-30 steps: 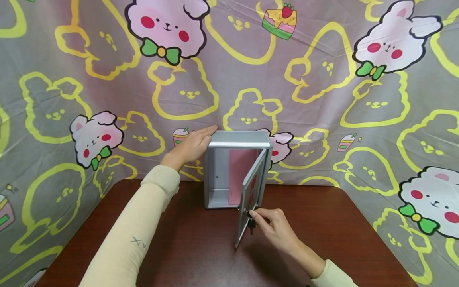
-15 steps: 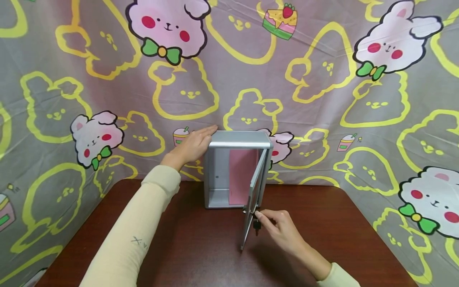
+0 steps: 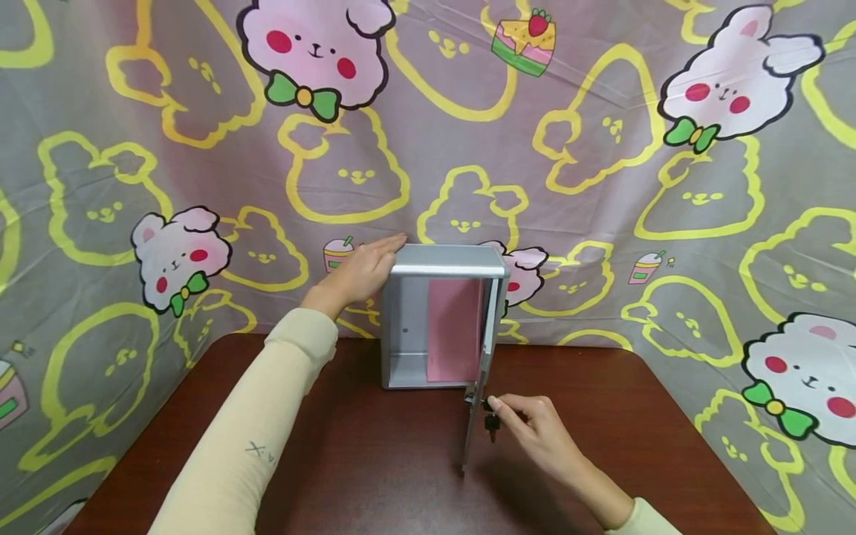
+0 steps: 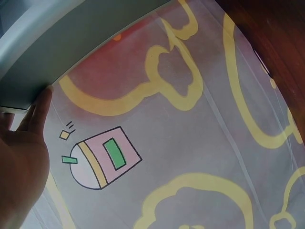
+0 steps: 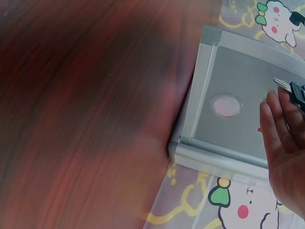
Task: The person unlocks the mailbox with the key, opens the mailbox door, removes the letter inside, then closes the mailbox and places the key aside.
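Observation:
A silver metal box (image 3: 449, 258) stands upright on the table, its front facing me. Its hinged door (image 3: 471, 438) is swung out on the right and appears nearly edge-on in the head view. My left hand (image 3: 364, 271) rests with straight fingers on the box's upper left corner; the left wrist view has the fingers (image 4: 40, 112) against the box wall. With thumb and finger my right hand (image 3: 538, 431) pinches a black-headed key at the door's lock. A second key (image 3: 492, 425) hangs below it, and the right wrist view catches black-headed keys (image 5: 298, 94) by the fingertips.
Inside the box a pink sheet (image 3: 451, 331) covers the right part of the back. A dark reddish-brown wooden table (image 3: 374, 468) bears the box. Behind and at both sides hangs a patterned cloth (image 3: 588, 186). The door's outer face has a round pale spot (image 5: 227, 106).
The door has swung further out to the right, with my right hand moving along at the key. My left hand stays on the box corner.

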{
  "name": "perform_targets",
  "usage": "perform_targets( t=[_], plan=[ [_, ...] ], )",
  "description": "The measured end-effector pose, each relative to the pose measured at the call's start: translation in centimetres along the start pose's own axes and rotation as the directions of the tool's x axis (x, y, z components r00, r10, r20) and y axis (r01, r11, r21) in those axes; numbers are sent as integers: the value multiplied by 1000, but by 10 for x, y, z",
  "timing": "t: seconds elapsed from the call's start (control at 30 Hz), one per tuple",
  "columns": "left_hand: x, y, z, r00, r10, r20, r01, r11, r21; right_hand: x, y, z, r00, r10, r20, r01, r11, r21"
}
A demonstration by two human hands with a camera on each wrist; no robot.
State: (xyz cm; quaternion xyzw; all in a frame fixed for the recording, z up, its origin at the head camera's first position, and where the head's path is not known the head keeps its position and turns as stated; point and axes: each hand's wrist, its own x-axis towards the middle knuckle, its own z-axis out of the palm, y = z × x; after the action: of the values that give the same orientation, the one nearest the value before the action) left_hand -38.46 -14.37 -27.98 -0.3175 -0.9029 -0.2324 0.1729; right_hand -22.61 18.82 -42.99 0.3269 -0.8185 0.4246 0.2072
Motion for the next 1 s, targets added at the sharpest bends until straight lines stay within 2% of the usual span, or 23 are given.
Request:
perform_targets(
  t=[1.0],
  plan=[
    [1,-4,2,1000,-11,17,11,1000,9,-11,17,-20,999,30,16,-31,998,62]
  ],
)
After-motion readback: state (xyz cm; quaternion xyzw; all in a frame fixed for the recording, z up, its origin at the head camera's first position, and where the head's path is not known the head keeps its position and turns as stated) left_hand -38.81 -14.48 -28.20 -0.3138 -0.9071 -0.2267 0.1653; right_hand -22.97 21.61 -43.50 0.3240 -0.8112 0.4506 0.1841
